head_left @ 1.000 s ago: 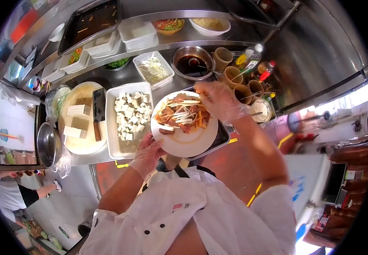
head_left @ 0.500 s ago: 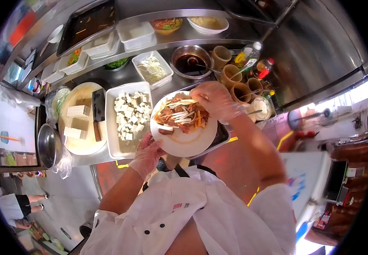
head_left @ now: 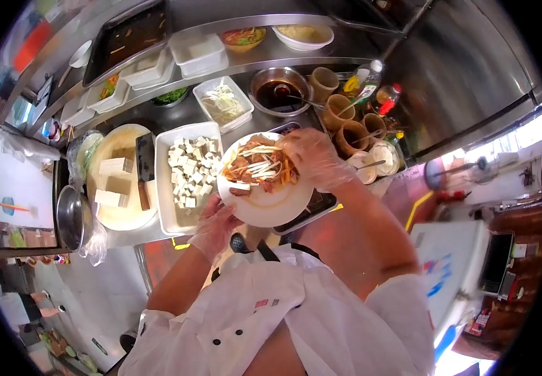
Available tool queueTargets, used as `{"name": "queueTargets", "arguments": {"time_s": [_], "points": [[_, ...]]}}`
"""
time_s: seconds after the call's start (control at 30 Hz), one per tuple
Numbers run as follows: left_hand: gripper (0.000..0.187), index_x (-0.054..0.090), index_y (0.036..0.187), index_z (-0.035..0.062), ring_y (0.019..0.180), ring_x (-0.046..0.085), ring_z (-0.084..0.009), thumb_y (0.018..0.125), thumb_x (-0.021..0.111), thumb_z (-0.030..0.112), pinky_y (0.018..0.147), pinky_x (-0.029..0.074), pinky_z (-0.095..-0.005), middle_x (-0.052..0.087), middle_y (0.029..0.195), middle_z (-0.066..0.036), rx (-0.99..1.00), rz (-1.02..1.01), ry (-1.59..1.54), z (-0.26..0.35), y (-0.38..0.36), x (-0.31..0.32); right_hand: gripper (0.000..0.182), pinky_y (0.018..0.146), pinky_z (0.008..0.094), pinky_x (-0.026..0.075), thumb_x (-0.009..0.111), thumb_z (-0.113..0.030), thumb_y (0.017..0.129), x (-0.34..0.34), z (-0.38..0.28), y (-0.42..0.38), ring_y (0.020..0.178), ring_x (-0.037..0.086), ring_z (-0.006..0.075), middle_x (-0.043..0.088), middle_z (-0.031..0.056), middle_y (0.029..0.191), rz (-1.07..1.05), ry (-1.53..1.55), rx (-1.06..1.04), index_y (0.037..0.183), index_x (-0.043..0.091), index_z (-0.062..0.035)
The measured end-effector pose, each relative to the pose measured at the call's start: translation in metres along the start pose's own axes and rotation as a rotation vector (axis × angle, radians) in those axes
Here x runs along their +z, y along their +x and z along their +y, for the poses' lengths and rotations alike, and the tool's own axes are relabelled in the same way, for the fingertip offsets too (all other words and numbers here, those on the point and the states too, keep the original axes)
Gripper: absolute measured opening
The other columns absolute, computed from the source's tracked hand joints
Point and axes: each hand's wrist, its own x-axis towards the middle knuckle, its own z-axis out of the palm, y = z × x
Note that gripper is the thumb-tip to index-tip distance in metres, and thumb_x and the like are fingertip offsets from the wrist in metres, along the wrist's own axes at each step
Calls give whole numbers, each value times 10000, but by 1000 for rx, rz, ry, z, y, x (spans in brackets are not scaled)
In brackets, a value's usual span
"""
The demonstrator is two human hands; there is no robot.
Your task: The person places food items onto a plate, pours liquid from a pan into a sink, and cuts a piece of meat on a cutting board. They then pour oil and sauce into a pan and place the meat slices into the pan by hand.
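Observation:
A white plate (head_left: 271, 210) of sliced meat (head_left: 239, 168), with pale strips (head_left: 261, 164) lying across the top, is held up over the counter. My left hand (head_left: 213, 227), in a clear plastic glove, grips the plate's near left rim. On the far right side of the food, my right hand (head_left: 313, 156), also gloved, has its fingers bent and drawn together; its fingertips are partly hidden, so what they pinch does not show. A dark tray (head_left: 312, 212) lies partly beneath the plate. Left of the plate stands a white tub (head_left: 186, 216) of tofu cubes (head_left: 191, 168).
A round cutting board (head_left: 111, 216) carries tofu blocks (head_left: 113, 198) and a cleaver (head_left: 145, 156). Behind are a tub of white shreds (head_left: 224, 103) and a metal bowl of dark sauce (head_left: 280, 94). Brown cups (head_left: 340, 113) and bottles (head_left: 387, 97) crowd the right; a metal shelf (head_left: 246, 59) runs above.
The plate has shifted slightly left. My right hand has moved a little lower, with its fingers now against the right side of the food. My left hand keeps its hold.

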Motion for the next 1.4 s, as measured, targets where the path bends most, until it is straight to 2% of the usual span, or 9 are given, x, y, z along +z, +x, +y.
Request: {"name": "queueTargets", "arguments": {"time_s": [0.13,0.3,0.37,0.43,0.53,0.6,0.77,1.0,1.4], "points": [[489,420,1424,61,1185,621,-356,964,583,25,980,572,-520,546,1359,-166,-33,69,-19,-9,7,-8,265,933,373,516,607,-89,918,-11,17,-5,1007,654,300,690,128,1075,203,343,194,1165,701,-67],[491,416,1423,66,1179,624,-328,966,587,19,987,569,-520,554,1343,-149,101,79,-179,-16,3,-42,265,856,273,492,641,-162,989,-8,7,-29,948,622,150,693,77,1164,436,1065,864,1215,686,-31],[466,430,1406,65,1170,627,-306,968,576,-5,996,564,-513,565,1334,-139,69,180,-171,-5,-5,-50,289,717,242,448,638,-218,999,17,15,-46,797,556,126,654,48,967,655,1455,692,1188,669,-1],[403,477,1358,84,1140,644,-264,977,561,-16,937,598,-445,587,1323,-120,72,268,-195,19,-20,-46,296,714,251,450,598,-232,1019,41,16,-63,822,569,147,642,59,978,627,1645,681,1179,654,10],[335,533,1288,131,1036,683,-170,983,562,-4,756,604,-286,671,1189,-70,263,388,-60,32,-25,-80,316,768,286,504,557,-253,1035,78,17,-80,871,591,174,641,90,1017,627,1956,778,1172,639,20],[328,547,1269,147,937,686,-158,963,629,60,690,579,-273,678,1139,-53,247,501,-4,33,-15,-116,328,863,336,544,516,-249,1044,101,12,-87,918,615,210,648,122,1039,748,2157,979,1156,623,40],[330,532,1266,157,848,684,-164,961,632,80,609,553,-243,668,1107,-54,270,549,-83,31,35,-162,313,911,371,555,521,-225,1037,129,-8,-84,955,630,240,663,139,1026,788,2241,1140,1130,619,56],[410,515,1302,173,1053,654,-219,937,555,-8,848,568,-363,643,1212,-71,206,518,-215,0,117,-193,306,815,356,537,567,-250,1015,116,-28,-71,891,621,232,666,117,987,665,2202,1090,1120,637,29],[370,531,1277,104,1061,677,-227,927,614,21,847,609,-335,652,1200,-94,240,650,-293,-8,144,-165,299,831,333,516,625,-254,989,126,-16,-109,900,594,219,640,110,1011,824,2238,1138,1086,634,28]]}}
